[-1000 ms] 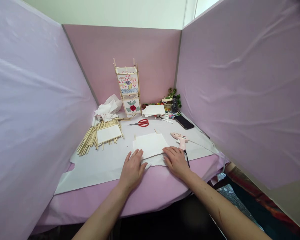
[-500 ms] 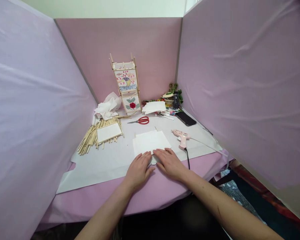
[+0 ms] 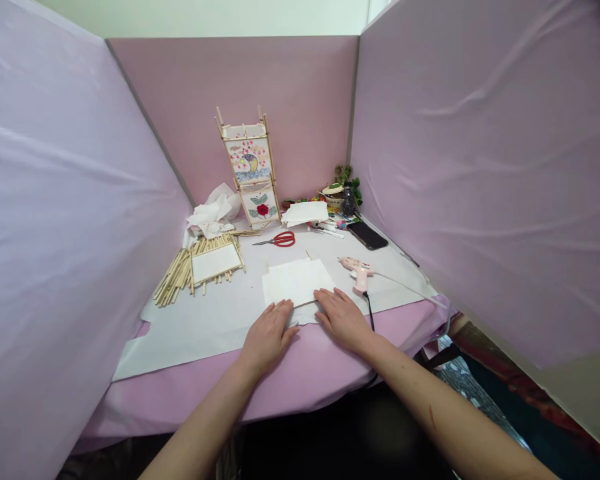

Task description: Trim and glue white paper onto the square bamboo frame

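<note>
A white paper sheet [image 3: 298, 279] lies in front of me, with a thin wooden stick [image 3: 306, 304] along its near edge. My left hand [image 3: 267, 337] rests palm down at the left end of that edge, fingers stretched out. At the right end, my right hand [image 3: 343, 319] lies flat with its fingers extended over the edge. The fingertips hide both ends of the stick. Beyond the sheet's far edge a bit of another stick [image 3: 309, 255] pokes out. To the right of the sheet is a pink glue gun [image 3: 359, 272] on its side.
Red-handled scissors [image 3: 283, 239] lie behind the sheet. Left are many wooden sticks [image 3: 173, 277] under a paper-covered frame [image 3: 216, 264]. A decorated stick lantern [image 3: 251, 160] stands behind, beside crumpled tissue [image 3: 215, 212]. Stacked paper [image 3: 305, 213] and a phone [image 3: 367, 235] are back right.
My hands have moved apart along the near edge, left hand leftward and right hand rightward, uncovering the stick between them. The whole view has shifted slightly.
</note>
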### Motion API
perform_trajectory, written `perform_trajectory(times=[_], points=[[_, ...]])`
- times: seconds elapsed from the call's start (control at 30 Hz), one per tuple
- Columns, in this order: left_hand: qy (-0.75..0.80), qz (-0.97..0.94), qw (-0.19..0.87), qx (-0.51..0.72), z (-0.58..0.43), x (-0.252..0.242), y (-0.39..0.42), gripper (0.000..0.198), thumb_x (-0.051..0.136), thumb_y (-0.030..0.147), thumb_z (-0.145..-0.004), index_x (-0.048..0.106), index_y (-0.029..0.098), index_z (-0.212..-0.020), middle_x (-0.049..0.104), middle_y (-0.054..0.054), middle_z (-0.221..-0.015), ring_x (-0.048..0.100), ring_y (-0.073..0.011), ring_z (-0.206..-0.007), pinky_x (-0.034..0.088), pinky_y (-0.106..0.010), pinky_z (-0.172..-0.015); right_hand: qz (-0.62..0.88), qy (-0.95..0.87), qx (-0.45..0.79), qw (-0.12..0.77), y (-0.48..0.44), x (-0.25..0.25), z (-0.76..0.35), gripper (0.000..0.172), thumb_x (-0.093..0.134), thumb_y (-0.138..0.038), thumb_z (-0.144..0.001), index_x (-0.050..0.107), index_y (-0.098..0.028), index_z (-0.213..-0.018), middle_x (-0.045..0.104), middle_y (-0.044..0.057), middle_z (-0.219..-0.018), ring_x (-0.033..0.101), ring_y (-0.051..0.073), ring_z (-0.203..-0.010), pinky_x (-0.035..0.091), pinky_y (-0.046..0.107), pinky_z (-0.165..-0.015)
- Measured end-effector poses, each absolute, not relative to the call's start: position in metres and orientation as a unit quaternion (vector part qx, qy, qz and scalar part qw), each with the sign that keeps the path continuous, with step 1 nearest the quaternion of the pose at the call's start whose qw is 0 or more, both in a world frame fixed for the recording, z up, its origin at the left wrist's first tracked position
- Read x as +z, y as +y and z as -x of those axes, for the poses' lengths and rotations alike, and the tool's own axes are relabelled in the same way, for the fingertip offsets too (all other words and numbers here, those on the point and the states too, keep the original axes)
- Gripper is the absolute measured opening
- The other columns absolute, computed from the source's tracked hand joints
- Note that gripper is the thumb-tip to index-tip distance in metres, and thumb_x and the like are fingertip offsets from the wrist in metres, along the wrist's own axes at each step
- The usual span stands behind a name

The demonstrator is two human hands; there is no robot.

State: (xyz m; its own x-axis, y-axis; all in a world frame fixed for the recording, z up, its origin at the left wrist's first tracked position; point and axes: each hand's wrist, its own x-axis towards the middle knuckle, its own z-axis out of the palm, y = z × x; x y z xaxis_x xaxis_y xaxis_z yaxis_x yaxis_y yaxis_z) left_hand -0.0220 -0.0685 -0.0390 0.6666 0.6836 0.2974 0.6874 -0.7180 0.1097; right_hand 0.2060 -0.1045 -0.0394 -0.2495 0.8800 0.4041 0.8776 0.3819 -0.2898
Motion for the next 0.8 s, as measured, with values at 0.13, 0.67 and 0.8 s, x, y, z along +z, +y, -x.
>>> perform_trajectory(times=[0.13,0.67,0.8], points=[[-0.376,0.913,-0.001,-0.157,0.022,-0.039,-0.069,0.05,0.039,0.043,-0.099,0.038,0.014,-0.14,0.049,-0.013,-0.143,0.044,-0.0233,-0.134,0.033,-0.044,-0.115,0.553,-0.793,0.004,0.256,-0.105,-0.04,-0.206,0.044,0.049,-0.022,-0.094,0.049,-0.008,-0.136,0.056,0.016,-0.136,0.047,0.024,-0.131,0.031,0.046,-0.114],[-0.473,0.826,0.03,-0.307,0.029,-0.037,-0.062,0.032,0.052,0.027,-0.088,0.052,0.019,-0.119,0.053,-0.014,-0.13,0.049,-0.0297,-0.122,0.04,-0.048,-0.099,0.574,-0.615,-0.031,0.539,-0.099,-0.045,-0.227,0.036,0.047,-0.02,-0.09,0.052,-0.02,-0.126,0.063,0.01,-0.122,0.055,0.025,-0.116,0.041,0.047,-0.1],[-0.513,0.806,0.034,-0.292,0.028,-0.035,-0.065,0.031,0.055,0.032,-0.086,0.053,0.018,-0.113,0.054,-0.014,-0.119,0.049,-0.0309,-0.116,0.04,-0.048,-0.094,0.59,-0.598,-0.033,0.542,-0.097,-0.05,-0.227,0.035,0.048,-0.021,-0.089,0.052,-0.019,-0.123,0.061,0.012,-0.123,0.054,0.026,-0.115,0.043,0.047,-0.096]])
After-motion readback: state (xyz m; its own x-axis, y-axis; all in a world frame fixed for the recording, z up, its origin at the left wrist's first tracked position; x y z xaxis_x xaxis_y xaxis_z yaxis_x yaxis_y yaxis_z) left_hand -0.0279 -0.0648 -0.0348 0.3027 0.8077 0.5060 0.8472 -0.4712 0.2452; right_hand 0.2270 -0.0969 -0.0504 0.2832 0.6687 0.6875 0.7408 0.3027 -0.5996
